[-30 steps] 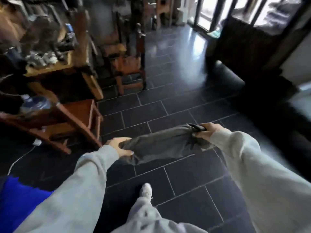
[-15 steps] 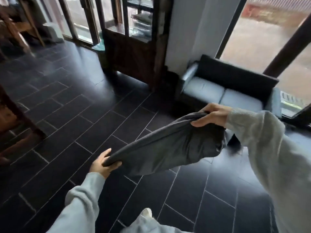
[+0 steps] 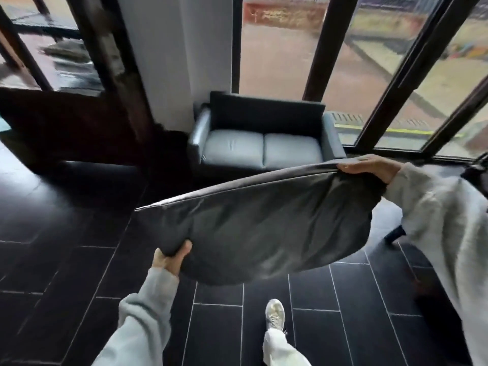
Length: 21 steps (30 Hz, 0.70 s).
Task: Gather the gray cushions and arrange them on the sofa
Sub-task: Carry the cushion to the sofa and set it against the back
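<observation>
Cushion (image 3: 264, 223) | left hand (image 3: 169, 261), right hand (image 3: 369, 166) grips clamped on it | sofa (image 3: 264, 138) near | dark tiled floor (image 3: 79, 260)

Looks like a lounge or sitting corner of a house or guesthouse: dark tile floor (image 3: 311, 336) with pale grout lines, and a small 2-seat sofa (image 3: 264, 146) at 12 o'clock, backed against a white wall (image 3: 182, 59) and floor-to-ceiling windows (image 3: 277, 56). Dark frames split the glass from 12 to 2 o'clock, with wet outdoor paving visible through it. At 10 o'clock sits a dark wooden glass-fronted cabinet (image 3: 74, 122); its contents are too blurred to make out.
</observation>
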Each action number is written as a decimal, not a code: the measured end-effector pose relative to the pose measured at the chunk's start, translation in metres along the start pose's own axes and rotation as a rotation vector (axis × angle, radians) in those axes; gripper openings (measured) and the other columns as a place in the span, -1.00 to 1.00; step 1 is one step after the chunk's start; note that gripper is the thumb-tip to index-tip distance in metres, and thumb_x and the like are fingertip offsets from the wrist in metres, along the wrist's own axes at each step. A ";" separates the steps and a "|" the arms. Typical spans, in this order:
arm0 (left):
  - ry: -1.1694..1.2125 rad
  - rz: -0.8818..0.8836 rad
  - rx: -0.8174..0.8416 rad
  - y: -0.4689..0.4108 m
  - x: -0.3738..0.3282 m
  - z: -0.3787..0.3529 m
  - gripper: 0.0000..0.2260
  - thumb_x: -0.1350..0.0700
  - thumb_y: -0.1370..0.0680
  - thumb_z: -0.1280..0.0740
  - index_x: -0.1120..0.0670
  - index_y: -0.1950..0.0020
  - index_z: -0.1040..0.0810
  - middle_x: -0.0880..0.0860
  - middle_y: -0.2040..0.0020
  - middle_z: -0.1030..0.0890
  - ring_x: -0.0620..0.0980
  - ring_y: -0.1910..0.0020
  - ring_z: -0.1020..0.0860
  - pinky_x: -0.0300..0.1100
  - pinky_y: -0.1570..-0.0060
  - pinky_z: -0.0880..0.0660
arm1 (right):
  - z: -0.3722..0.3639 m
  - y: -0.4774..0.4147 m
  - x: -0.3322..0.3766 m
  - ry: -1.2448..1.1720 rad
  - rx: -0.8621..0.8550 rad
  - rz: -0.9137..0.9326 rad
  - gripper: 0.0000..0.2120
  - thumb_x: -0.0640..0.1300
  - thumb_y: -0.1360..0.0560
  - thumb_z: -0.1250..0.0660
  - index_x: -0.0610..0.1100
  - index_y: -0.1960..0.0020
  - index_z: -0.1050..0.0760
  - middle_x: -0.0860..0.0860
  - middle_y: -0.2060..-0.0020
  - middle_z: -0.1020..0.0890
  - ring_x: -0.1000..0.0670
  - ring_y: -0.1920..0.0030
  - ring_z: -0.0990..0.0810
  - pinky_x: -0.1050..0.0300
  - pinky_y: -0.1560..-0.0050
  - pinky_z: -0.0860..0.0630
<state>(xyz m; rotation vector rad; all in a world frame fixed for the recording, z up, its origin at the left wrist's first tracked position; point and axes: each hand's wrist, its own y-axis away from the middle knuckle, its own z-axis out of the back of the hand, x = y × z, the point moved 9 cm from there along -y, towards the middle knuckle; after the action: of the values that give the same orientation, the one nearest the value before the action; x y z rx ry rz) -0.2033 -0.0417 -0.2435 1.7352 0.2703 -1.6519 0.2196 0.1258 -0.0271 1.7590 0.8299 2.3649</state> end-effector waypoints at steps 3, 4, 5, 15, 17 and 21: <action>0.158 -0.008 -0.049 -0.035 -0.035 -0.047 -0.87 0.14 -0.53 -0.50 0.06 0.16 -0.57 -0.07 0.29 -0.64 -0.19 0.31 -0.58 -0.43 0.40 -0.50 | 0.062 -0.047 -0.005 -0.406 -0.055 0.039 -0.58 0.14 -0.32 -0.44 -0.20 0.07 -0.76 -0.13 0.18 -0.77 -0.07 0.24 -0.77 0.04 0.24 -0.71; 0.206 -0.012 -0.064 -0.047 -0.048 -0.060 -0.88 0.12 -0.53 -0.50 0.06 0.14 -0.59 -0.11 0.32 -0.67 -0.22 0.33 -0.60 -0.41 0.38 -0.52 | 0.084 -0.065 -0.003 -0.520 -0.063 0.086 -0.45 0.26 -0.32 -0.43 -0.19 0.00 -0.77 -0.12 0.04 -0.77 -0.09 0.08 -0.77 -0.02 0.05 -0.71; 0.238 -0.021 -0.082 -0.058 -0.059 -0.073 -0.90 0.10 -0.52 -0.50 0.06 0.14 -0.61 -0.14 0.34 -0.69 -0.25 0.33 -0.62 -0.41 0.37 -0.53 | 0.105 -0.085 -0.001 -0.570 -0.053 0.134 -0.30 0.40 -0.29 -0.40 -0.15 -0.12 -0.75 -0.11 -0.11 -0.75 -0.11 -0.06 -0.74 -0.08 -0.14 -0.65; 0.166 -0.013 -0.206 -0.152 -0.154 -0.212 -0.75 -0.03 -0.41 -0.59 0.06 0.17 -0.58 -0.03 0.21 -0.63 -0.12 0.27 -0.58 -0.29 0.30 -0.49 | 0.177 -0.282 0.002 0.085 -0.239 0.193 -0.29 0.16 0.09 -0.70 0.11 -0.02 -0.56 0.41 0.24 -0.69 0.47 0.18 -0.62 0.58 0.28 -0.46; 0.078 -0.037 -0.175 -0.175 -0.171 -0.243 -0.74 -0.03 -0.40 -0.60 0.09 0.18 -0.61 -0.01 0.23 -0.65 -0.11 0.28 -0.59 -0.39 0.38 -0.49 | 0.196 -0.318 -0.007 0.056 -0.333 0.142 -0.23 0.25 0.15 -0.70 0.03 0.00 -0.64 0.26 0.18 -0.74 0.31 0.17 -0.69 0.45 0.18 -0.57; 0.008 -0.047 -0.142 -0.238 -0.185 -0.301 -0.74 -0.02 -0.39 -0.61 0.06 0.21 -0.59 -0.04 0.25 -0.65 -0.12 0.28 -0.59 -0.36 0.35 -0.49 | 0.228 -0.393 -0.026 -0.002 -0.416 0.055 -0.13 0.27 0.14 -0.71 -0.10 -0.08 -0.69 0.00 0.01 -0.75 -0.12 -0.09 -0.70 -0.10 -0.23 -0.62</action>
<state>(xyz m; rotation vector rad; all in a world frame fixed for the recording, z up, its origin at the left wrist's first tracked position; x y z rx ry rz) -0.1382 0.3741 -0.1750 1.6407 0.4245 -1.6187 0.3372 0.5351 -0.1873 1.6252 0.2602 2.3482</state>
